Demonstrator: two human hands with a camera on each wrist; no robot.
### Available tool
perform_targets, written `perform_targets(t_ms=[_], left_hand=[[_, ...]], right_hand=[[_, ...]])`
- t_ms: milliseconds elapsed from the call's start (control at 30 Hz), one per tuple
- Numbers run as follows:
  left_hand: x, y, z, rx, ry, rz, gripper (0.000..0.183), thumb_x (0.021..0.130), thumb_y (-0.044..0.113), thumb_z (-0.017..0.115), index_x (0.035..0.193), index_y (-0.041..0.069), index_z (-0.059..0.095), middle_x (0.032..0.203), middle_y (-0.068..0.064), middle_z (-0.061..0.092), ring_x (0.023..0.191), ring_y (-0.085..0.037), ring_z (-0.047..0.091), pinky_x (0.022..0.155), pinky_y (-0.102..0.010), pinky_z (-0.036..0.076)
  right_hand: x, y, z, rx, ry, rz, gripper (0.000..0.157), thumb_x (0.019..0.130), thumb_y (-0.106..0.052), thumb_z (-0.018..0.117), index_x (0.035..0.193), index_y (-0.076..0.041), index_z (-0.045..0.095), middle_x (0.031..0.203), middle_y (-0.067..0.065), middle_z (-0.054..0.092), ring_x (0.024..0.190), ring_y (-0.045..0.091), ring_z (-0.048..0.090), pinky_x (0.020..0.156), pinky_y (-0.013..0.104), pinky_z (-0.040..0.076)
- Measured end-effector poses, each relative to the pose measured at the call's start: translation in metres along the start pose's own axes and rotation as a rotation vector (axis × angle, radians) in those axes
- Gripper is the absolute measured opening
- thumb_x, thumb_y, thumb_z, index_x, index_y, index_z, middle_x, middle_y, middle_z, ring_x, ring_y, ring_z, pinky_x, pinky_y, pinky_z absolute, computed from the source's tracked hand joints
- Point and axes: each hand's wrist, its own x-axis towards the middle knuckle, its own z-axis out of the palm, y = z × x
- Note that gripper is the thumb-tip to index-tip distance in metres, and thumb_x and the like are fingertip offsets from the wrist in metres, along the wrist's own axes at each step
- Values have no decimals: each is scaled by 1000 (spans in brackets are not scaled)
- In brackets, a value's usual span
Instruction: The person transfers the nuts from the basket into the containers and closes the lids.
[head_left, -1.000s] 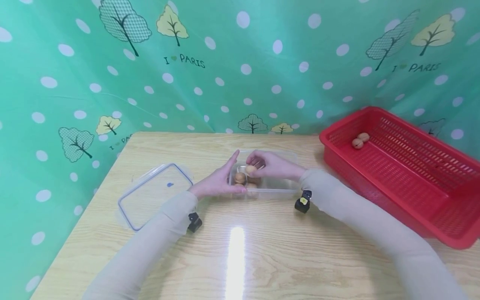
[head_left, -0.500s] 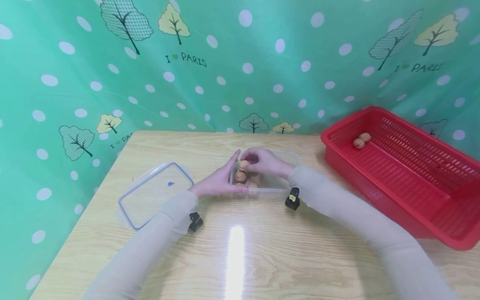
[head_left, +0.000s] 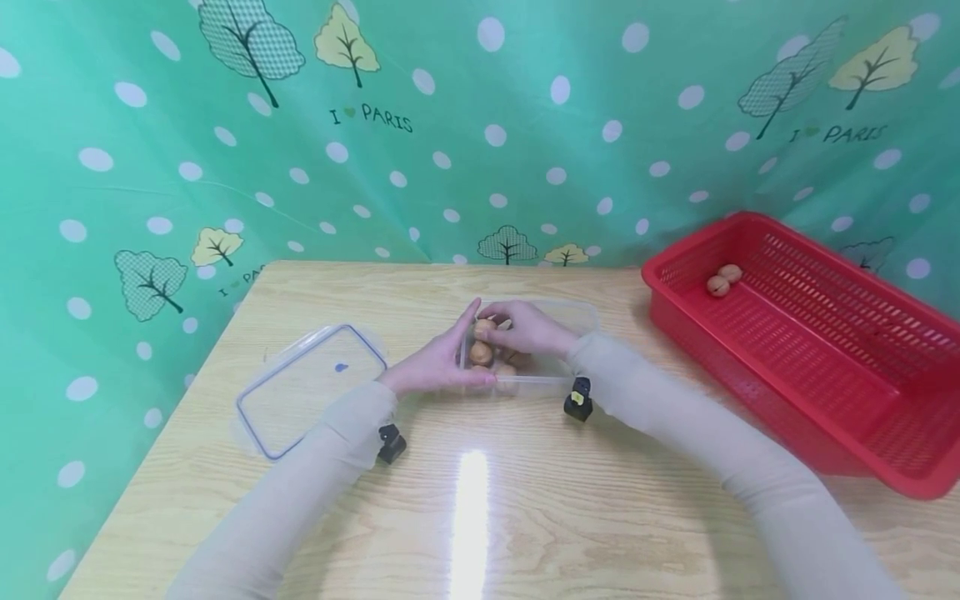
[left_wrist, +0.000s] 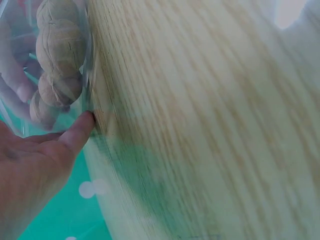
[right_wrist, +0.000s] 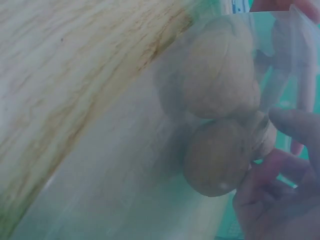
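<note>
A clear plastic container (head_left: 551,381) stands on the table with several walnuts (head_left: 481,354) gathered at its left end. My left hand (head_left: 429,365) holds that end, thumb along the front wall and fingers toward the back corner. Reaching inside, my right hand (head_left: 528,330) pinches a walnut (head_left: 485,326) near the back left corner. In the left wrist view, walnuts (left_wrist: 61,47) line up behind the clear wall, with a left finger against it. Through the wall in the right wrist view, part of the pinched walnut (right_wrist: 266,137) shows beside the right fingertips; other walnuts (right_wrist: 217,157) partly cover it.
A clear lid (head_left: 292,408) with a blue seal lies flat on the table, left of the container. To the right, a red plastic basket (head_left: 765,412) holds two walnuts (head_left: 717,287) in its far left corner. A patterned green cloth (head_left: 420,150) hangs behind the table.
My right hand has moved left inside the container, bringing the pinched walnut to the back left corner. The left hand keeps its place on the container.
</note>
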Motion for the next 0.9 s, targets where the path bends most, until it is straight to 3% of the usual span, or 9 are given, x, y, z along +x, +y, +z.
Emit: perform_targets(t_ms=[233,433,567,700,900], left_hand=[[0,1,0,10,3,-4,120,79,28,81,155,22,-12,160,-13,2,142,-31,18,113,-48,21],[-1,-1,0,-40,-9,-13,120,79,26,81,155,24,-13,160,-12,2,141,-33,20,111,-50,24],[-1,-2,1,-26,-5,-16,119,80,28,81,154,27,-12,160,-13,2,142,-34,18,112,-52,20],[-2,-4,3,-8,-7,-12,119,80,28,80,155,23,-12,160,-15,4,142,-33,17,112,-53,19],[-1,-1,1,-31,-1,-2,119,80,26,81,155,26,-12,160,-17,3,143,-32,15,112,-54,19]], right_hand=[[-5,1,-1,4,-1,-45,53,91,-8,66,141,-5,48,130,17,57,112,28,57,92,34,50],[-10,1,-3,43,4,-12,56,90,-7,65,142,-7,47,132,18,55,116,32,56,92,37,51],[-14,1,-5,42,-3,-17,54,89,-6,65,141,-5,48,133,18,54,112,31,58,90,36,51],[-18,2,-6,70,-9,-21,51,89,-3,64,138,-4,51,132,15,55,101,25,63,85,33,53],[-28,4,-18,70,55,-33,44,89,-3,63,133,-4,55,129,12,57,98,21,62,88,37,50]])
